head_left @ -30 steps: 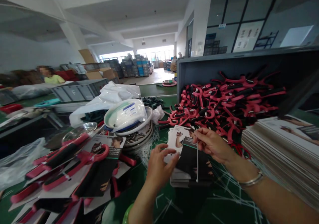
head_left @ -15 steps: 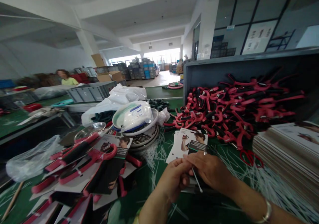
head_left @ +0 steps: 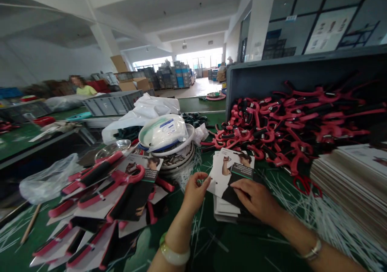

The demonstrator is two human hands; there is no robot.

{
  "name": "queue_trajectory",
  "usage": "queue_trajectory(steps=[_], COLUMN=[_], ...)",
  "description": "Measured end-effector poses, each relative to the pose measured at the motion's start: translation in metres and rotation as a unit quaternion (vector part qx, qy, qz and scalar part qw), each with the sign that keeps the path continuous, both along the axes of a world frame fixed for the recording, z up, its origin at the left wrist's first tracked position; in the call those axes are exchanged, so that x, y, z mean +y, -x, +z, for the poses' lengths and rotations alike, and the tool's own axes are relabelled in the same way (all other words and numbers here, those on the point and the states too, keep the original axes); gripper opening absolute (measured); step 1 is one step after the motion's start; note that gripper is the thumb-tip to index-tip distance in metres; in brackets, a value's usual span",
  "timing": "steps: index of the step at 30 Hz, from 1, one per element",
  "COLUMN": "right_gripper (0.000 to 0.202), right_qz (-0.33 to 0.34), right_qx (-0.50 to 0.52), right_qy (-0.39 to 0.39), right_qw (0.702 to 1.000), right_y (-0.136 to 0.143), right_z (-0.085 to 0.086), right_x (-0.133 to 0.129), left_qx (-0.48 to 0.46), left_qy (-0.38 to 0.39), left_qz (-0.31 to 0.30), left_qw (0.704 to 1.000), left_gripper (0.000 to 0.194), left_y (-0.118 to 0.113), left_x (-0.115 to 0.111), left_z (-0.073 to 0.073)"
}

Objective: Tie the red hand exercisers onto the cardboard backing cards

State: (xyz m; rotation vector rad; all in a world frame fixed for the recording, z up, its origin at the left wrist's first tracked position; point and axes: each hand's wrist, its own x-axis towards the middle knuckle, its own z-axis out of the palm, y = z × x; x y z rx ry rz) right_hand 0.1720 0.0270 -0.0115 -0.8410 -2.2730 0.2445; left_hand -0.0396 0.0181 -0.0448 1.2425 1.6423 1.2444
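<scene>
A printed backing card (head_left: 222,183) lies on a small stack of cards (head_left: 225,209) in front of me. At its left edge, my left hand (head_left: 193,191) has thumb and forefinger closed on the card's border. My right hand (head_left: 256,199) rests over the card's lower right part, fingers stretched out and apart, gripping nothing visible. Loose white cable ties (head_left: 329,219) are scattered on the green table to the right. On the left lie several pink-and-black plier-like tools (head_left: 104,197) fastened to cards. More of these tools (head_left: 269,131) are heaped behind the card.
A grey bin (head_left: 229,90) lies behind the heap. A tall stack of cards (head_left: 338,187) stands at right, beside red-handled scissors (head_left: 302,183). Bowls (head_left: 192,137) and white plastic bags (head_left: 154,106) sit mid-table. A person (head_left: 86,90) is farther back at left.
My hands were together over the card with a white cable tie between them. They have parted: the left moved left to the card's edge, the right slightly right. The tie no longer shows.
</scene>
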Motion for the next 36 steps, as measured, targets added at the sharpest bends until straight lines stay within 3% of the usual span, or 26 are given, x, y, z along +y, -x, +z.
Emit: queue_trajectory(steps=[3, 6, 9, 15, 19, 23, 25, 26, 29, 30, 33, 36], right_gripper=[0.022, 0.022, 0.023, 0.025, 0.026, 0.026, 0.026, 0.026, 0.025, 0.024, 0.028, 0.036], right_qz=[0.0, 0.036, 0.057, 0.056, 0.055, 0.056, 0.059, 0.063, 0.078, 0.086, 0.122, 0.128], right_qx=[-0.016, -0.068, -0.089, -0.107, -0.12, -0.105, -0.093, -0.083, -0.041, -0.022, 0.049, 0.126], right_qy=[0.049, 0.093, 0.118, 0.157, 0.156, 0.16, 0.169, 0.178, 0.248, 0.29, 0.437, 0.553], right_qw=[0.999, 0.993, 0.987, 0.98, 0.979, 0.98, 0.979, 0.979, 0.965, 0.953, 0.89, 0.813], right_y=[-0.004, -0.006, -0.005, -0.001, -0.003, -0.005, -0.005, -0.003, 0.005, 0.009, 0.025, 0.037], right_z=[0.001, 0.004, 0.004, 0.003, 0.0, -0.003, -0.001, 0.0, 0.005, 0.007, 0.01, 0.01], right_x=[-0.017, -0.033, -0.041, -0.042, -0.046, -0.051, -0.053, -0.054, -0.059, -0.061, -0.067, -0.071], left_qx=[0.031, 0.106, 0.259, 0.446, 0.479, 0.508, 0.482, 0.446, 0.224, 0.133, -0.082, -0.189], left_qy=[0.016, 0.061, 0.137, 0.186, 0.194, 0.203, 0.208, 0.201, 0.138, 0.115, 0.09, 0.1], left_qz=[0.004, -0.036, -0.13, -0.191, -0.2, -0.205, -0.199, -0.189, -0.184, -0.203, -0.258, -0.271], left_qw=[0.999, 0.992, 0.947, 0.854, 0.833, 0.811, 0.827, 0.852, 0.947, 0.963, 0.959, 0.939], left_gripper=[0.03, 0.033, 0.038, 0.019, 0.026, 0.028, 0.025, 0.022, 0.016, 0.018, 0.027, 0.031], left_y=[0.014, 0.035, 0.044, 0.014, -0.002, 0.002, 0.01, 0.014, 0.022, 0.022, 0.012, -0.001], left_x=[-0.009, -0.03, -0.055, -0.079, -0.081, -0.085, -0.086, -0.086, -0.084, -0.083, -0.08, -0.077], left_z=[-0.005, 0.0, 0.01, 0.019, 0.015, 0.009, 0.011, 0.015, 0.034, 0.042, 0.061, 0.065])
